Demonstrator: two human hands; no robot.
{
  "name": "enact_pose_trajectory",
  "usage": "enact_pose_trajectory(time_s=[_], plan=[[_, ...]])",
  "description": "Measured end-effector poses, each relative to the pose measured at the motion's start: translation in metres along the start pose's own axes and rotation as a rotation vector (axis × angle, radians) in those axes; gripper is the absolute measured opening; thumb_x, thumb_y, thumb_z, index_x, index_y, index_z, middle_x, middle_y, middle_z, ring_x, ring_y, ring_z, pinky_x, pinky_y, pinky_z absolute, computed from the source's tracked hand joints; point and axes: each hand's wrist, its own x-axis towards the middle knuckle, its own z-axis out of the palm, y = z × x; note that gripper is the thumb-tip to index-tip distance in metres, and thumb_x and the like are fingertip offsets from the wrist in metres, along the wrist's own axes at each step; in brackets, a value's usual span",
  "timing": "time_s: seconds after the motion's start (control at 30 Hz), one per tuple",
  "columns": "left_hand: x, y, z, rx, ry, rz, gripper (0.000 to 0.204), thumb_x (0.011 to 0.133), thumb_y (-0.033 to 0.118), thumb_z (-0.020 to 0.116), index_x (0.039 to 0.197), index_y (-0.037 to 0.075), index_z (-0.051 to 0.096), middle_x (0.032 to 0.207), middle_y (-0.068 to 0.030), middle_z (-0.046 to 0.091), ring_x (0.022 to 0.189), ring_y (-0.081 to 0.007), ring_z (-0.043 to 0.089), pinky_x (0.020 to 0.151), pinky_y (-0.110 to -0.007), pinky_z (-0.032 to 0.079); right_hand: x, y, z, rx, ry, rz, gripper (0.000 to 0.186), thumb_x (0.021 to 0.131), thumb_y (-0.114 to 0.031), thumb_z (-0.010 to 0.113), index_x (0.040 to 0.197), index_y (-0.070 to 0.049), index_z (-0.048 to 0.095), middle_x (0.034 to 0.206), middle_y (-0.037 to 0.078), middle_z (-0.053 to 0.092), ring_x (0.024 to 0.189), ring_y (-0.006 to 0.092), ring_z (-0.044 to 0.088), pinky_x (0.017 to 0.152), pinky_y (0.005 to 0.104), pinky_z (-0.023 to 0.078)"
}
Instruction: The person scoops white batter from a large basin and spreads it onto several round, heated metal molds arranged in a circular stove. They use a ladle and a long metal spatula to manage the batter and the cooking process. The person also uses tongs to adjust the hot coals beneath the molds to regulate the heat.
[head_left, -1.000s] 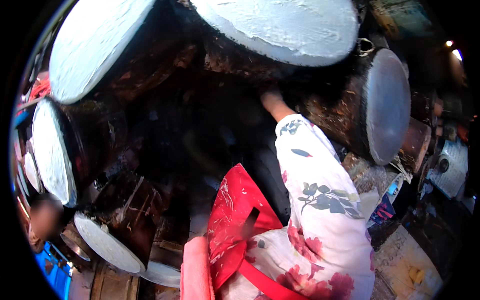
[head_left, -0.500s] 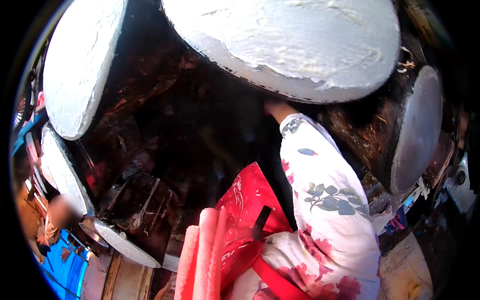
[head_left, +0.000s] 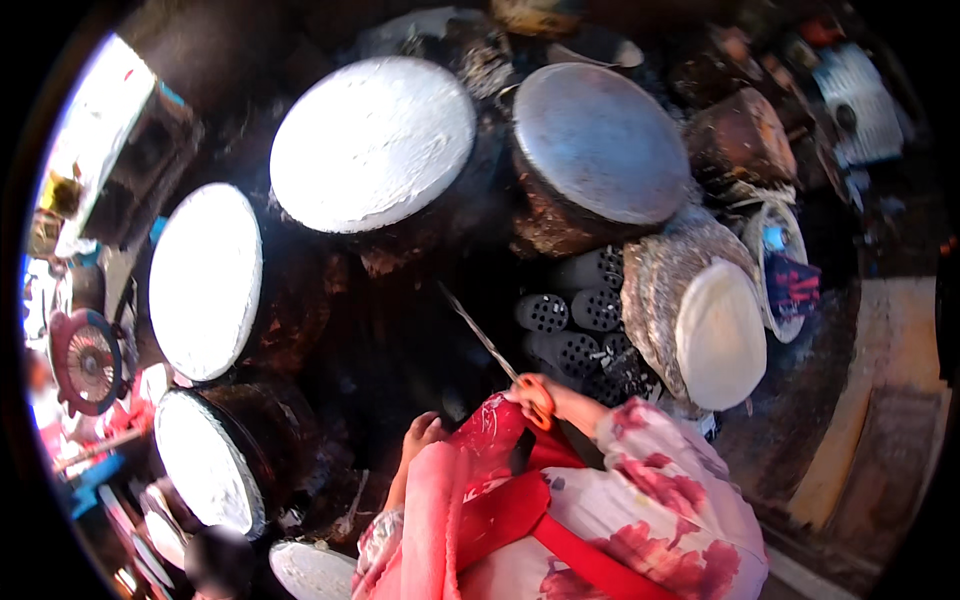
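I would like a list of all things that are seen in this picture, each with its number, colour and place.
Round flat tops coated white: four, white, in an arc from upper centre down the left side.
Bare round top: one, grey metal, upper centre-right.
Perforated cylinders: several, black, stacked right of centre.
Domed lid: one, pale, leaning on a woven stack at the right.
Fan: one, red, far left.
Thin rod: one, metallic, slanting up-left from the right hand.
Orange handle: one, in the right hand.
Left hand: bare, empty, low centre; fingers look loosely curled.
Right hand: closed on the orange handle; floral pink-and-white sleeve.
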Motion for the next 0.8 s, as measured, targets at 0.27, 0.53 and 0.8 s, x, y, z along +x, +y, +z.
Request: enact_pose_trajectory(time_s=[0.27, 0.53, 0.8], plan=[[-0.027, 0.083, 0.117, 0.462, -0.834, -0.016, 0.062, 0.090, 0.048, 0.051, 0.132, 0.004, 0.043, 0.111, -0.0152, 0.060, 0.099, -0.0223, 0.061, 0.081, -0.034, 0.051, -0.153, 0.118, 0.010, -0.252, 0.410, -0.507, 0.025, 0.077, -0.006, 0.061, 0.098, -0.003, 0.048, 0.078, 0.006, 0.054, 0.070, 0.0187, 0.061, 0.066, 0.0311, 0.049], [-0.054, 0.093, 0.195, 0.540, -1.040, -0.219, 0.069, 0.089, 0.054, 0.048, 0.138, 0.007, 0.031, 0.131, -0.0217, 0.045, 0.117, -0.0314, 0.049, 0.099, -0.042, 0.038, -0.156, 0.147, 0.018, 0.044, 0.453, -0.696, 0.044, 0.075, -0.007, 0.058, 0.114, -0.002, 0.040, 0.093, 0.009, 0.057, 0.085, 0.0176, 0.059, 0.081, 0.0296, 0.046], [-0.029, 0.084, 0.215, 0.244, -1.015, -0.205, 0.036, 0.093, 0.031, 0.053, 0.117, 0.004, 0.047, 0.110, -0.0112, 0.057, 0.103, -0.0228, 0.057, 0.092, -0.037, 0.044, -0.124, 0.138, 0.034, -0.085, 0.556, -0.702, 0.041, 0.077, -0.001, 0.056, 0.115, -0.003, 0.041, 0.089, 0.006, 0.057, 0.083, 0.0156, 0.058, 0.075, 0.0260, 0.045]])
